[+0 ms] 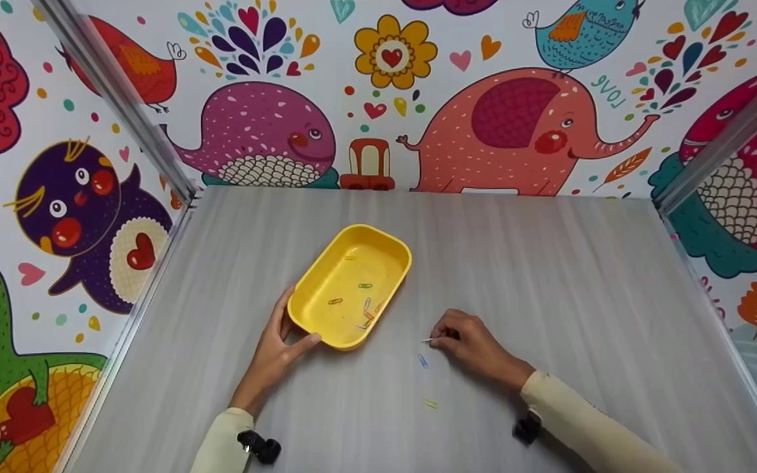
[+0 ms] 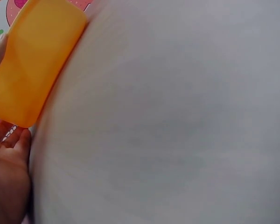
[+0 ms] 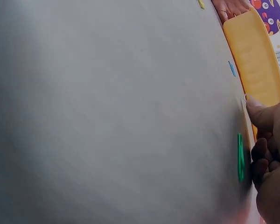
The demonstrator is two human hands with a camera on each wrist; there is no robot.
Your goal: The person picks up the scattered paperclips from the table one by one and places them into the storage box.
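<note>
A yellow plastic tray (image 1: 313, 315) stands on the table with several paper clips inside, among them a green one (image 1: 365, 286). My left hand (image 1: 275, 358) grips its near left corner, thumb on the near side and fingers along the left wall. To the right of the tray, my right hand (image 1: 477, 345) pinches a whitish paper clip (image 1: 426, 340) between thumb and fingers, close over the table. Beside that hand lies a blue paper clip (image 1: 423, 360). In the right wrist view, a green paper clip (image 3: 241, 157) shows beside the curled fingers; the hand hides it from the head view.
Nearer the front of the grey table (image 1: 549, 263) lies a yellow paper clip (image 1: 430, 403). Printed cartoon panels (image 1: 378, 98) wall the back and both sides, with metal posts (image 1: 122, 98) at the corners. Small black devices (image 1: 260, 448) sit at both wrists.
</note>
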